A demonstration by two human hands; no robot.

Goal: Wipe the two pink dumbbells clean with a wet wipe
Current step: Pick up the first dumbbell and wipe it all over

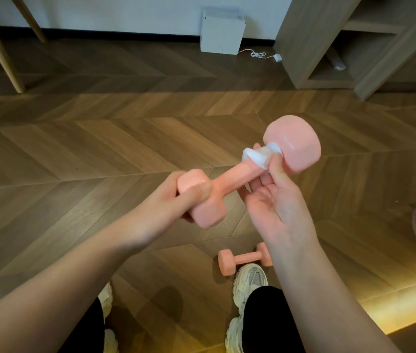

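1. The herringbone wood floor [100, 149] carries a white box [220, 31] at its far edge, against the wall.
2. The held dumbbell [234, 175], pink, is in the air above the floor, tilted with its far head higher.
3. The left hand [176, 200] has its fingers curled round the near head.
4. The right hand [275, 200] pinches the wipe between thumb and fingers.
5. The second dumbbell [246, 258] lies on the floor just beside a white shoe [250, 278].
6. The wet wipe [257, 155] wraps the handle beside the far head.

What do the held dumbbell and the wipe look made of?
The held dumbbell: probably a smooth pink vinyl or rubber coating, semi-gloss, judging by soft highlights on its heads. The wet wipe: seemingly thin white nonwoven cloth; it wraps limply round the handle and looks slightly translucent.
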